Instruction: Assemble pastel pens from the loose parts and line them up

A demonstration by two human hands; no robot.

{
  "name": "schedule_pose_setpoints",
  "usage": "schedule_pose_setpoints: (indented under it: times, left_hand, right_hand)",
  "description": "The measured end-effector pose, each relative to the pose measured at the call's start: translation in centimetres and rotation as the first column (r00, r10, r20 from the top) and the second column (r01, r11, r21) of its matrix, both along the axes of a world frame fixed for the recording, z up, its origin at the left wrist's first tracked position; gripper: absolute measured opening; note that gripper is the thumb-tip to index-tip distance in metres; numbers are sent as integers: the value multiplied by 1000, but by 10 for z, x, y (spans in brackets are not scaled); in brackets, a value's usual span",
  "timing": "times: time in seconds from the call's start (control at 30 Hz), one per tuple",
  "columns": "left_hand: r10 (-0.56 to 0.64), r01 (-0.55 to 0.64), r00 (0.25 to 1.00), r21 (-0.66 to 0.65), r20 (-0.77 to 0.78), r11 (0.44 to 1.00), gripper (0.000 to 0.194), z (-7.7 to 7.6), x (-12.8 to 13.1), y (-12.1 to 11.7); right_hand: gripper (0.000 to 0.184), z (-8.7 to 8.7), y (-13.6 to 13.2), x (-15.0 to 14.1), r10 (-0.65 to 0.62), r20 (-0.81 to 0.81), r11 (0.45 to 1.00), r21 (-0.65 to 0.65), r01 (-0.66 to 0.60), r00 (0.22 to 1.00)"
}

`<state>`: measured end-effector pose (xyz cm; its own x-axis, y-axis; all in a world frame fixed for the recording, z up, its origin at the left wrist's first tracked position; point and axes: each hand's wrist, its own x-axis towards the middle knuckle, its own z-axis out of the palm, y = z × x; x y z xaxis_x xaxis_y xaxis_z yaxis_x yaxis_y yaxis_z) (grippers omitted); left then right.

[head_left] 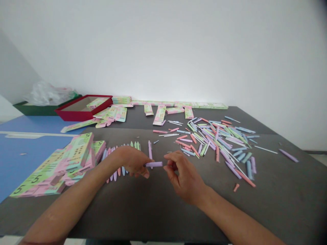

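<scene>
A purple pen barrel (pixel 154 164) is gripped in my left hand (pixel 136 161), its end pointing right. My right hand (pixel 182 173) is beside that end, thumb and forefinger pinched together; whatever they hold, if anything, is too small to make out. One purple pen (pixel 150 149) lies on the table just behind the held barrel. Under and beyond my left wrist is a row of pastel pens (pixel 123 170), partly hidden by my forearm. A scattered pile of loose pen parts (pixel 217 136) in pink, green, blue and purple, with thin white refills, spreads to the right.
Printed pen boxes (pixel 79 151) are stacked at the left on the dark table (pixel 143 211). Behind them stand a red tray (pixel 74 117) and a green tray (pixel 38 109) with a plastic bag (pixel 49 93). More boxes (pixel 159 115) lie along the wall.
</scene>
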<state>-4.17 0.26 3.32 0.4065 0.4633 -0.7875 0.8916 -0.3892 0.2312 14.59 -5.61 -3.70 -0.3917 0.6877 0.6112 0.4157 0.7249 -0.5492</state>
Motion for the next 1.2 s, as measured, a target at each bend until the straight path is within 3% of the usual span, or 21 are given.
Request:
schedule_pose_setpoints:
  times: [0.2,0.37,0.47,0.77,0.97,1.2]
  left_hand:
    - [-30,30,999,22,-27,999,37,2,1,1]
    - [-182,194,981,235,-74,952,48,3,0,2]
    - [-208,217,976,281,-63,935,48,1,0,4]
    - [-224,219,975,291,-19,931,37,3,18,5]
    - [-253,253,967,297,-40,921,53,0,26,7]
    - [-256,246,967,295,-4,923,69,-8,25,12]
  right_hand:
    - [21,2,8,11,-157,-32,987,-52,155,987]
    - [29,-4,16,5,72,-1,956,-284,-69,997]
    - [24,-7,18,-2,151,-51,931,-329,-159,987]
    - [11,0,24,-10,45,-268,917,-371,-146,962]
    - [12,-5,35,-10,-78,-281,891,-450,-60,956]
    - [19,-11,42,-10,-134,-218,877,-481,13,967]
